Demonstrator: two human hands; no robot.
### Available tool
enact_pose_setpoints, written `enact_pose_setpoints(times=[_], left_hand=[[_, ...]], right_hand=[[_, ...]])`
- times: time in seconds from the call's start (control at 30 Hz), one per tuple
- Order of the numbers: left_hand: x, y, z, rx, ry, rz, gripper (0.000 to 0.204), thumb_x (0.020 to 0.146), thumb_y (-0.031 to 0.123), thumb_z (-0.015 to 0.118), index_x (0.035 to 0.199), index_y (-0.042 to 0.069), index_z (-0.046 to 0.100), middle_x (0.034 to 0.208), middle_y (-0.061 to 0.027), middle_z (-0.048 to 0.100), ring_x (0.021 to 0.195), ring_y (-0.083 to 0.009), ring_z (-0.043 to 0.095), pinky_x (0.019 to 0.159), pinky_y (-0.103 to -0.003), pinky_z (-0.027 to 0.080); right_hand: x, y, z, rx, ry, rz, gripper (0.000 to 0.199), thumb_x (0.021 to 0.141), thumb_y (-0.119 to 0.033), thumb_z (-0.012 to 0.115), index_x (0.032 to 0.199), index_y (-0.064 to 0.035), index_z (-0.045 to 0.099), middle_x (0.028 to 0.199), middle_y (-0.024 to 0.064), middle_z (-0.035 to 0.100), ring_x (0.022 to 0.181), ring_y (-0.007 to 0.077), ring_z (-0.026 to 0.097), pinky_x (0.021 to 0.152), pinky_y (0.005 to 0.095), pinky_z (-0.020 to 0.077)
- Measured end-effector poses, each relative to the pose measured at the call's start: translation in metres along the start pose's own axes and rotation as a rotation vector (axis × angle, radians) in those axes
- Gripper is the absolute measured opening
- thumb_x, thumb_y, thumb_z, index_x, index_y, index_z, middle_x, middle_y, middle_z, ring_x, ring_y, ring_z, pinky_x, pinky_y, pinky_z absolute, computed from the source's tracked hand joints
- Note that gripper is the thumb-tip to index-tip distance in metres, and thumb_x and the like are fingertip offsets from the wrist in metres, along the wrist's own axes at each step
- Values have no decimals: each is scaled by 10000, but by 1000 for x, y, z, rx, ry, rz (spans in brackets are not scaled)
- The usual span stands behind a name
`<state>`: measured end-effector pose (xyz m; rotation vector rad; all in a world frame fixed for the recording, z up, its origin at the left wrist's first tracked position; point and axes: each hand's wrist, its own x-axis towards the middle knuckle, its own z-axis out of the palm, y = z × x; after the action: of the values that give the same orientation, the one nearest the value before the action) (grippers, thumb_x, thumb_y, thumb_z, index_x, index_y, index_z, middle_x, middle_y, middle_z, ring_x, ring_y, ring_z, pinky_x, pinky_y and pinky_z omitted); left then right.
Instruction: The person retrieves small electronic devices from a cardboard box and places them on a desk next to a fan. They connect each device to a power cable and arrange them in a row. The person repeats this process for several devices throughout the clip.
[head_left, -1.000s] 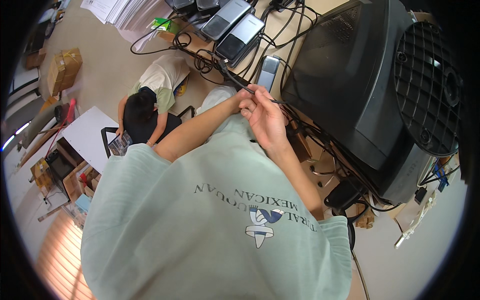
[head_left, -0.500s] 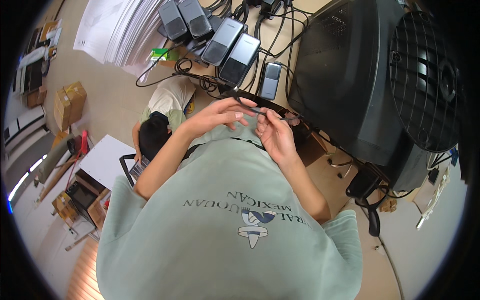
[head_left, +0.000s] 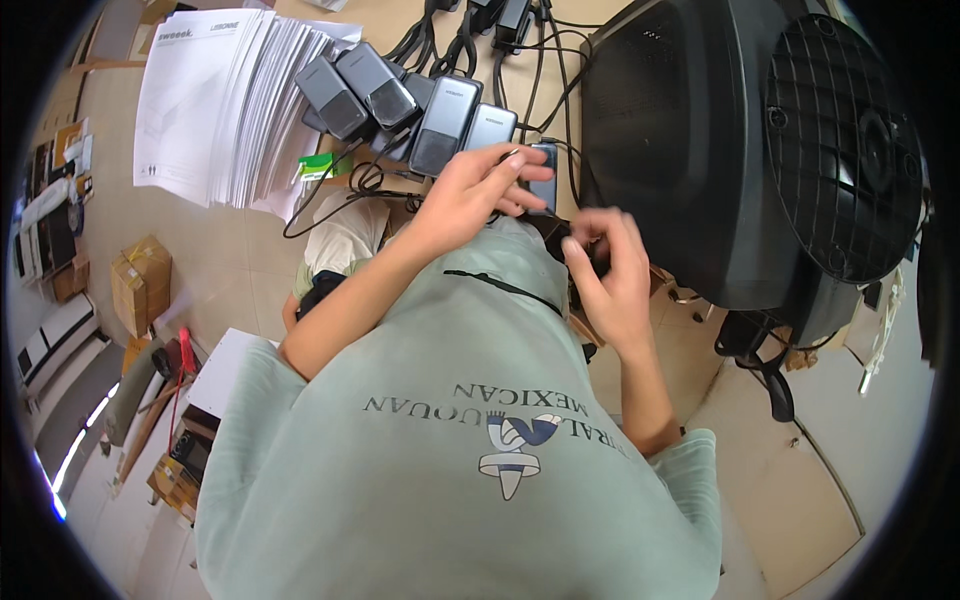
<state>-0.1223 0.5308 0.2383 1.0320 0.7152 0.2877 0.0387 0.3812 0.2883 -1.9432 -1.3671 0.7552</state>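
We locate the black cable between the two hands, in front of the desk; only a short dark length shows. The left hand has its fingers spread above the slim grey device, and we cannot tell whether it grips anything. The right hand is half curled and blurred near the cable; we cannot tell whether it grasps it. Beyond the left hand, we see grey-and-black rectangular devices overlapping among cords. A small green packet lies beside the paper stack; its contents are hidden. On the floor at left, we note a taped carton, closed, its contents out of sight.
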Motion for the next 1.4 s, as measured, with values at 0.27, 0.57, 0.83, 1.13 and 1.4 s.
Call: enact_pose_setpoints(times=[0.27, 0.57, 0.83, 1.13, 1.4], left_hand=[[59, 8, -10, 38, -160, 77, 488, 1091, 326, 465, 1476, 29, 499, 1082, -31, 659, 910, -69, 628, 772, -244, 550], [205, 62, -99, 522, 13, 306, 503, 936, 286, 599, 1328, -28, 564, 1042, -216, 701, 864, -282, 696, 763, -412, 562], [287, 85, -113, 1421, 80, 497, 423, 870, 268, 613, 1166, -19, 710, 1053, -257, 727, 993, -368, 710, 917, -410, 553], [318, 59, -110, 1690, -48, 621, 340, 869, 249, 599, 1045, -8, 735, 927, -255, 725, 911, -418, 700, 871, -478, 555], [339, 37, -122, 1685, -110, 622, 292, 917, 242, 598, 912, -33, 696, 990, -276, 695, 939, -440, 680, 859, -497, 548]], right_hand=[[87, 20, 85, 15, 394, -11, 186, 956, -131, 629, 1120, -50, 594, 903, 183, 669, 760, 412, 647, 679, 476, 511], [168, 76, 82, -172, 519, -112, 181, 1003, -218, 564, 1064, -74, 654, 1004, 119, 669, 877, 374, 652, 744, 446, 522], [247, 162, 149, -351, 316, -234, 190, 981, -248, 594, 1064, -95, 671, 982, 84, 652, 918, 307, 662, 759, 432, 548], [262, 162, 156, -525, 352, -321, 155, 950, -229, 634, 1033, -103, 669, 902, 62, 650, 871, 267, 679, 710, 404, 565], [267, 138, 144, -367, 269, -167, 165, 942, -214, 627, 964, -50, 631, 902, 158, 656, 868, 372, 652, 757, 465, 529]])
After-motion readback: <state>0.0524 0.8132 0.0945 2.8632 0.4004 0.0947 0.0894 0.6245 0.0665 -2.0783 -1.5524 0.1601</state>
